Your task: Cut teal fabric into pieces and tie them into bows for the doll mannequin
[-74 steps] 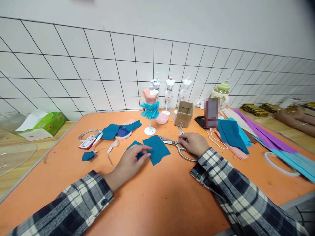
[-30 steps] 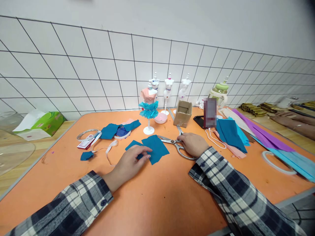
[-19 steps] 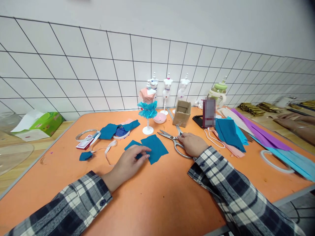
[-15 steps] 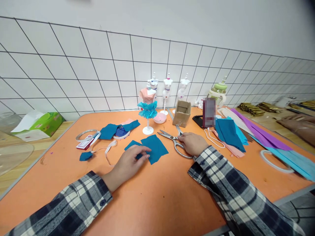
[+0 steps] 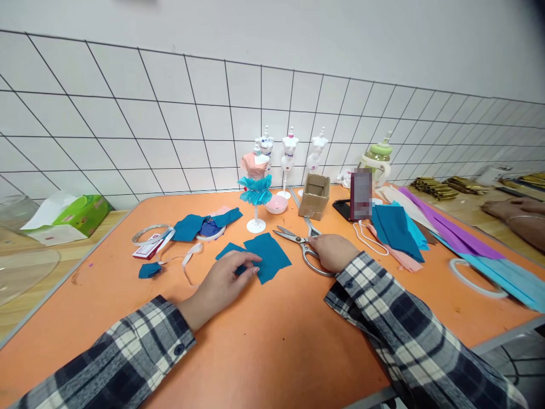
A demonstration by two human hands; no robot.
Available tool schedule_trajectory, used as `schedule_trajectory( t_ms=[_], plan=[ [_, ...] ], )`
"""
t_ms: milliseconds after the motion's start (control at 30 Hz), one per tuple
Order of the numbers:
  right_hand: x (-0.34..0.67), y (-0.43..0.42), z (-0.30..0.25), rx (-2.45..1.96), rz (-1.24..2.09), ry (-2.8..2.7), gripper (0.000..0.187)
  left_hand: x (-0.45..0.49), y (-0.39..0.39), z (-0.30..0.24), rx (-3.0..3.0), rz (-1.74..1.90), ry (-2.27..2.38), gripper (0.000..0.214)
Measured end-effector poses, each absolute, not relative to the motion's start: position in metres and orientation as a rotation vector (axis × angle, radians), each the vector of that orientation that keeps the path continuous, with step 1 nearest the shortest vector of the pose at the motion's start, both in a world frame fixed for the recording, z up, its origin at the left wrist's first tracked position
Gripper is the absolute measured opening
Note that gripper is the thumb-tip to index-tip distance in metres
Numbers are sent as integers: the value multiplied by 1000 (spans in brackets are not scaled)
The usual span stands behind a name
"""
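Observation:
My left hand (image 5: 221, 283) rests on the orange table (image 5: 272, 341), its fingertips pinching the near edge of a teal cloth piece (image 5: 268, 257). My right hand (image 5: 334, 251) lies over the handles of steel scissors (image 5: 298, 242), fingers curled round them; the blades lie slightly apart and point left toward the cloth. A small mannequin (image 5: 256, 184) in a pink top and teal ruffled skirt stands just behind the cloth.
Three bare white mannequins (image 5: 290, 150), a pink dish (image 5: 276, 204) and a small cardboard box (image 5: 314, 196) stand at the back. Teal scraps and tape rings (image 5: 147, 232) lie left, coloured paper sheets (image 5: 447, 230) right. Another person's hands (image 5: 513, 213) are at far right.
My right hand has closed over the scissor handles and turned the scissors a little; the blades now point more to the left. My left hand stays on the cloth.

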State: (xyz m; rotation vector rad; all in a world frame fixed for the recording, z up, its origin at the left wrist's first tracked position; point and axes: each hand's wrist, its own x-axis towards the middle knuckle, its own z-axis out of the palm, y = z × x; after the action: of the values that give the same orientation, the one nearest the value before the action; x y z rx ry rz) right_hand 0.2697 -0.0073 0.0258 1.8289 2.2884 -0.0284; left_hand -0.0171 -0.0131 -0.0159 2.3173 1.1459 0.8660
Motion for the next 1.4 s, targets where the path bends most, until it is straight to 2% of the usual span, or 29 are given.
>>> schedule_trajectory(
  t_ms=[433,600,900,1100,1233,1400],
  plan=[
    [281,7,9,2114,-13,2298,31,-18,-11,-17,2311,840,1156,21],
    [283,9,8,2211,1,2281,26,-17,-11,-16,2319,841,1153,22],
    [280,3,11,2365,131,2349,27,-16,-13,-13,2326,823,1152,20],
    [278,5,9,2490,-61,2446,25,-16,-11,-14,2308,823,1149,20],
    [267,1,7,2262,-238,2687,17,-12,-17,-9,2337,774,1026,18],
    [241,-13,5,1918,-244,2985,14,-1,-34,-2,2524,703,838,16]
  ],
)
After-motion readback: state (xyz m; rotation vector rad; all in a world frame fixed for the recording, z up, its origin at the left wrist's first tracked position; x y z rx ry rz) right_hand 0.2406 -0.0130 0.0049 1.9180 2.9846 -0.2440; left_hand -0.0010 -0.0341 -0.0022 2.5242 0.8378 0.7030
